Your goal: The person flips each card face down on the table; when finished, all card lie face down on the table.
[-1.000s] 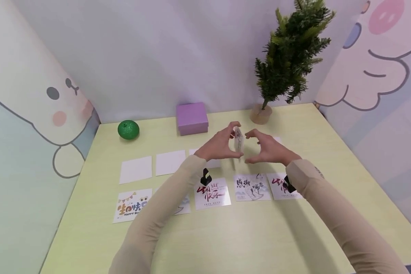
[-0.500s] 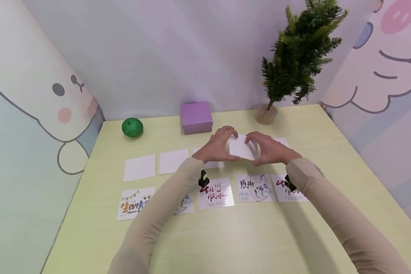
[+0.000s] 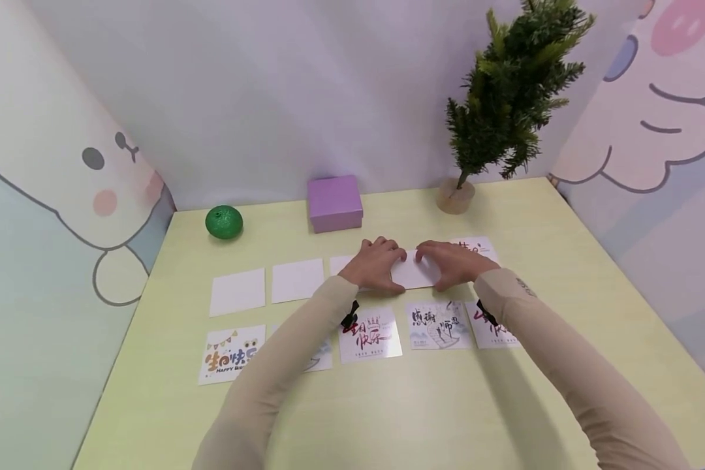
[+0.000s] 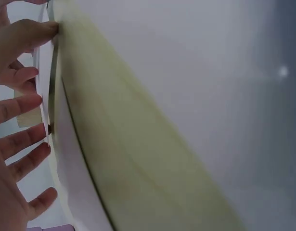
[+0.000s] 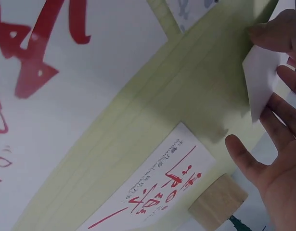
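Across the lower frame spreads a yellow table (image 3: 388, 411). Just right of centre, the card (image 3: 414, 273) sits low, white side up, held at its sides by the left hand (image 3: 377, 264) and right hand (image 3: 455, 264); whether it touches down, the views don't settle. A second ago it stood edge-on, higher; now turned and lowered, it falls in line with the white cards (image 3: 239, 292) at left, so its turning looks nearly done. Lettered cards (image 3: 369, 334) lie below, the box (image 3: 335, 203) above.
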`<state>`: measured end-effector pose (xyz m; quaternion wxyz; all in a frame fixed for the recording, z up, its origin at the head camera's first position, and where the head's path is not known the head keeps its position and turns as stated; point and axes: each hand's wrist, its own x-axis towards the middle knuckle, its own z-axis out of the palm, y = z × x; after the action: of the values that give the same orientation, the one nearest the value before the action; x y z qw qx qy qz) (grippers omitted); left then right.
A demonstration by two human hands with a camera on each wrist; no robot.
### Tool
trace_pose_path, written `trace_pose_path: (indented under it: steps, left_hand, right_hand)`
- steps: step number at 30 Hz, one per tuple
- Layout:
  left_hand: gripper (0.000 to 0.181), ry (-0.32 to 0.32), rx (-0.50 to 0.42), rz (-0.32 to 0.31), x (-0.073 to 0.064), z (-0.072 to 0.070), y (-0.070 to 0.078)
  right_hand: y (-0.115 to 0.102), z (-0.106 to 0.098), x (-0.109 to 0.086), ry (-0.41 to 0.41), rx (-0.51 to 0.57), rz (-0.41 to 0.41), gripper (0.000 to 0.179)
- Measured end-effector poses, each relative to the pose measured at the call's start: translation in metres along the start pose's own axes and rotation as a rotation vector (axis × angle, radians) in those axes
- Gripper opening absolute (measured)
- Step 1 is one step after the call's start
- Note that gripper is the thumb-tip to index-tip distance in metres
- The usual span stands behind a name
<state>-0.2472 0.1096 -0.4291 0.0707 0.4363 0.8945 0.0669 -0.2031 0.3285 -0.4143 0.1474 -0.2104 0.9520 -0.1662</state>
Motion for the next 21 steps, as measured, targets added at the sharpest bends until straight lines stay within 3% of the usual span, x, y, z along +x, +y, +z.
trace_pose_path:
  steps: [5,12,16,21]
  left_hand:
    - [0.064,0.015,0.013,0.043,0.011,0.007,0.005]
    - [0.069,0.035,0.004,0.025,0.029,0.006,0.012]
    - [0.079,0.045,-0.021,0.029,0.045,0.003,0.03]
    - [0.094,0.007,0.029,-0.029,0.069,0.003,0.055]
  right_hand:
    - [0.005,-0.002,-0.008,-0.037,-0.01,0.05,0.064]
    - [0.019,-0.02,-0.024,-0.017,-0.02,0.076,0.07]
    - [0.035,-0.033,-0.041,-0.017,-0.037,0.138,0.075]
    - [0.053,-0.039,-0.052,-0.042,-0.043,0.202,0.09]
